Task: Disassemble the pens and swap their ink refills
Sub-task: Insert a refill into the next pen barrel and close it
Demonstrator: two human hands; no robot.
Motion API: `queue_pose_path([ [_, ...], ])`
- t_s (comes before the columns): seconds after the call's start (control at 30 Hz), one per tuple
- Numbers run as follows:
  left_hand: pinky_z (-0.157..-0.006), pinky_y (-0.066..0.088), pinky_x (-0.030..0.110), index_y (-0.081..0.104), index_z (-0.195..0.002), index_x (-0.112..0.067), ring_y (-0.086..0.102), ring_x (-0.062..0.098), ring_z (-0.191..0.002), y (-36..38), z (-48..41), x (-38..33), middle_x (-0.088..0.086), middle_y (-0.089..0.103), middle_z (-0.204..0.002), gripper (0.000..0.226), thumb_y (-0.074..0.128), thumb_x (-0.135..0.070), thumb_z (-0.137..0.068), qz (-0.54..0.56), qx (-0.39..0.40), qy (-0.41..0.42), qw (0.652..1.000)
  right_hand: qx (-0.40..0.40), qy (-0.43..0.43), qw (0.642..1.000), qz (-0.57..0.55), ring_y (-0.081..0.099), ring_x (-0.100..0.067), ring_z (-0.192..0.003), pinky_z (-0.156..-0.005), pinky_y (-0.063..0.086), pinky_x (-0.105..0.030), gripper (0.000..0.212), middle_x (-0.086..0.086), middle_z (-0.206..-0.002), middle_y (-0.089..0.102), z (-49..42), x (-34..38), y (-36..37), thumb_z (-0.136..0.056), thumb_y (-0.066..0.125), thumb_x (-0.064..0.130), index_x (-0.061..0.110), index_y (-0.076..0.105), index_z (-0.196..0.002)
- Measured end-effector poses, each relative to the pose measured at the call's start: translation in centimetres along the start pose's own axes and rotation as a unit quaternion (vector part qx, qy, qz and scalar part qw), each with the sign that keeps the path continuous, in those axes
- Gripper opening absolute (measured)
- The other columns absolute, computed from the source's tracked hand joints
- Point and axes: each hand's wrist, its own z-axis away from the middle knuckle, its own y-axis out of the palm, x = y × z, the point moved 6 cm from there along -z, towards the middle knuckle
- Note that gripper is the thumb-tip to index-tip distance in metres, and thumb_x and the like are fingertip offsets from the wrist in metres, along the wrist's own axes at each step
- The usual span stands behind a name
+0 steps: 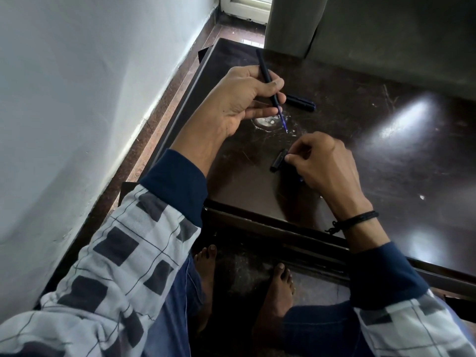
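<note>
Pen barrel (pixel 265 76) with refill (pixel 282 119) showing, pinched in left hand (pixel 239 99); right hand (pixel 322 161) grip pinching black pen piece (pixel 278 161).

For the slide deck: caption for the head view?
Left hand holds pen barrel, refill tip exposed; right hand grips black pen piece.

Pen cap (pixel 300 102) on table (pixel 386 155), behind both hands.

Two hands (pixel 242 99) (pixel 322 163), one pen barrel (pixel 265 73), one refill (pixel 282 119), two loose pen pieces (pixel 301 103) (pixel 278 161).
</note>
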Motion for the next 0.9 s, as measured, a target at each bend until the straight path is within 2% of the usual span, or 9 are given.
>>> queue_pose_path([
  [0.1,-0.068,0.062,0.028,0.069,-0.099,-0.007,0.075,0.021,-0.073,0.1,0.0,0.0,0.009,0.076,-0.08,0.004,0.07,-0.007,-0.095,-0.001,0.001,0.0,1.0,0.008,-0.025,1.0,0.003,0.061,-0.015,-0.089,-0.071,0.041,-0.03,0.012,0.007,-0.094,0.065,0.2,0.6,0.3,-0.089,0.079,0.032,0.022,0.071,-0.089],
  [0.23,-0.068,0.062,0.028,0.069,-0.101,-0.007,0.075,0.021,-0.074,0.0,-0.1,0.0,0.009,0.076,-0.081,0.006,0.07,-0.008,-0.095,-0.001,0.0,0.001,1.0,0.033,-0.046,0.998,0.029,0.059,-0.015,-0.096,-0.074,0.038,-0.03,0.012,0.01,-0.095,0.057,0.4,1.0,1.1,-0.09,0.077,0.031,0.022,0.072,-0.096],
  [0.5,-0.065,0.06,0.026,0.069,-0.1,-0.007,0.075,0.022,-0.073,0.1,0.0,-0.1,0.01,0.076,-0.082,0.005,0.07,-0.009,-0.096,-0.004,0.003,0.003,1.0,0.055,-0.029,0.998,0.032,0.063,-0.018,-0.099,-0.074,0.04,-0.031,0.009,0.008,-0.1,0.065,0.3,0.6,1.2,-0.092,0.074,0.03,0.024,0.072,-0.098],
  [0.6,-0.064,0.059,0.026,0.069,-0.099,-0.008,0.075,0.022,-0.073,0.1,0.1,-0.1,0.01,0.076,-0.081,0.004,0.07,-0.009,-0.096,-0.004,0.004,0.003,1.0,0.06,-0.008,0.998,0.022,0.065,-0.019,-0.099,-0.076,0.048,-0.034,0.007,0.008,-0.102,0.068,0.2,0.2,0.8,-0.091,0.074,0.026,0.027,0.073,-0.098],
  [0.67,-0.065,0.059,0.025,0.069,-0.099,-0.008,0.075,0.022,-0.074,0.0,0.1,-0.1,0.01,0.076,-0.082,0.003,0.07,-0.009,-0.096,-0.004,0.004,0.003,1.0,0.053,0.011,0.998,0.016,0.066,-0.019,-0.099,-0.08,0.053,-0.036,0.008,0.007,-0.105,0.071,0.0,-0.2,0.2,-0.092,0.072,0.023,0.029,0.074,-0.098],
  [0.77,-0.066,0.06,0.026,0.07,-0.101,-0.007,0.076,0.022,-0.075,0.0,0.1,-0.2,0.01,0.076,-0.083,0.005,0.07,-0.009,-0.096,-0.004,0.004,0.005,1.0,0.027,0.039,0.999,0.001,0.068,-0.019,-0.097,-0.08,0.054,-0.035,0.013,0.007,-0.103,0.073,-0.2,-1.2,-0.8,-0.094,0.069,0.019,0.031,0.074,-0.097],
  [0.9,-0.068,0.06,0.026,0.07,-0.106,-0.005,0.077,0.021,-0.077,-0.1,0.1,-0.3,0.01,0.076,-0.085,0.011,0.069,-0.009,-0.097,-0.01,0.003,0.008,1.0,-0.014,0.068,0.998,-0.014,0.069,-0.022,-0.095,-0.076,0.047,-0.032,0.014,0.005,-0.099,0.074,-0.3,-2.3,-2.0,-0.092,0.068,0.018,0.028,0.076,-0.097],
])
